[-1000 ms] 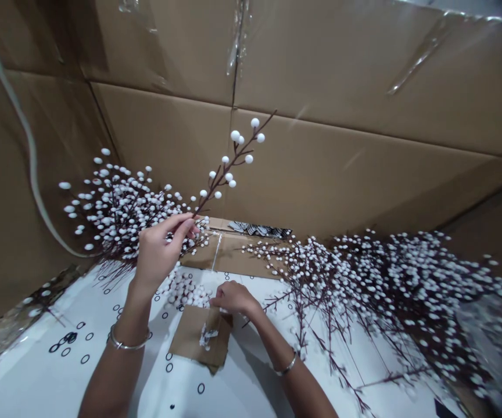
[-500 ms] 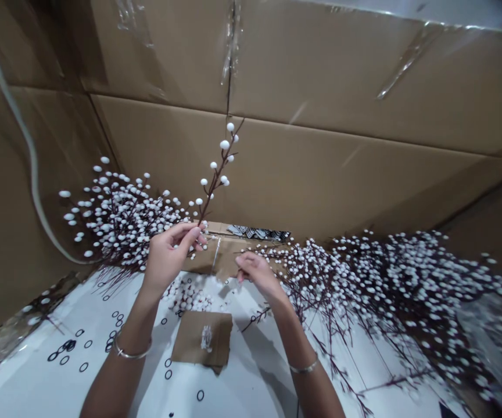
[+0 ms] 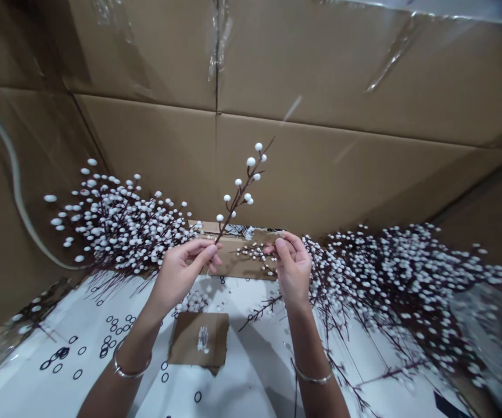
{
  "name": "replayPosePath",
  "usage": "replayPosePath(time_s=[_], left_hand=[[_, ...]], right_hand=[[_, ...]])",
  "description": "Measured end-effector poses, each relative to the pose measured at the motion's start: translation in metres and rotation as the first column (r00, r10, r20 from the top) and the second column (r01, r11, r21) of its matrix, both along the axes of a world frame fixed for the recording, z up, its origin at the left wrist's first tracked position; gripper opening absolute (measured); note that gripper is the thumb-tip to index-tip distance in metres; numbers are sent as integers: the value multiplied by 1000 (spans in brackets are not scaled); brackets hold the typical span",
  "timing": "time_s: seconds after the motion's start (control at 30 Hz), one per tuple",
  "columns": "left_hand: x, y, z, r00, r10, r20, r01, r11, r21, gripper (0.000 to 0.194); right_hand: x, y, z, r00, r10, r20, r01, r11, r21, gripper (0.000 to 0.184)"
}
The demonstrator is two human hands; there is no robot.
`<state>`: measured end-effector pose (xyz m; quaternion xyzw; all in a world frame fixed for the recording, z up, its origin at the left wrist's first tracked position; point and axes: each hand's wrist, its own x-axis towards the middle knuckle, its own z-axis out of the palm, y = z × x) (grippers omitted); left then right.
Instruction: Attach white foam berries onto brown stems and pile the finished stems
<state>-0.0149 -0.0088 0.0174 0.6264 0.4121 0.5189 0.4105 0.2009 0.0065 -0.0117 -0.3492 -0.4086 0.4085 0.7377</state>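
My left hand (image 3: 190, 267) pinches the lower stem of an artificial berry branch (image 3: 237, 197), brown with white round berries, which slants up to the right. To its right, my right hand (image 3: 293, 264) is closed, thumb against fingertips. A thin pale strand with a whitish bit (image 3: 250, 233) seems to reach left from those fingertips; what they hold cannot be made out. Below the hands a cardboard square (image 3: 181, 342) lies on the white table, with a clear whitish smear (image 3: 203, 338) on it. Loose white berries (image 3: 194, 302) lie just behind the square.
Bunches of white-berried branches stand at the left (image 3: 120, 220) and spread over the right (image 3: 377, 267). Black rings (image 3: 62, 352) are scattered on the white table (image 3: 115, 400). Bare brown twigs (image 3: 260, 312) lie near my right wrist. A cardboard wall (image 3: 321, 174) rises behind; a white cable (image 3: 15, 174) hangs left.
My left hand has moved right and slightly down with the berry branch. My right hand has moved right and turned upward, fingertips pinched. The view has shifted slightly.
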Motion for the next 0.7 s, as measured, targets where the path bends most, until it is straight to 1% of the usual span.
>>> replayPosePath(time_s=[0.23, 0.43, 0.7], left_hand=[[0, -2, -1, 999, -44, -29, 43, 998, -34, 27], [2, -4, -1, 997, -71, -26, 69, 996, -50, 27], [2, -2, -2, 997, -68, -32, 67, 997, -45, 26]], right_hand=[[-1, -1, -1, 999, -15, 42, 15, 1000, 13, 24], [-3, -2, -2, 988, -37, 149, 34, 999, 18, 22], [-4, -2, -2, 979, -37, 200, 32, 999, 32, 19]])
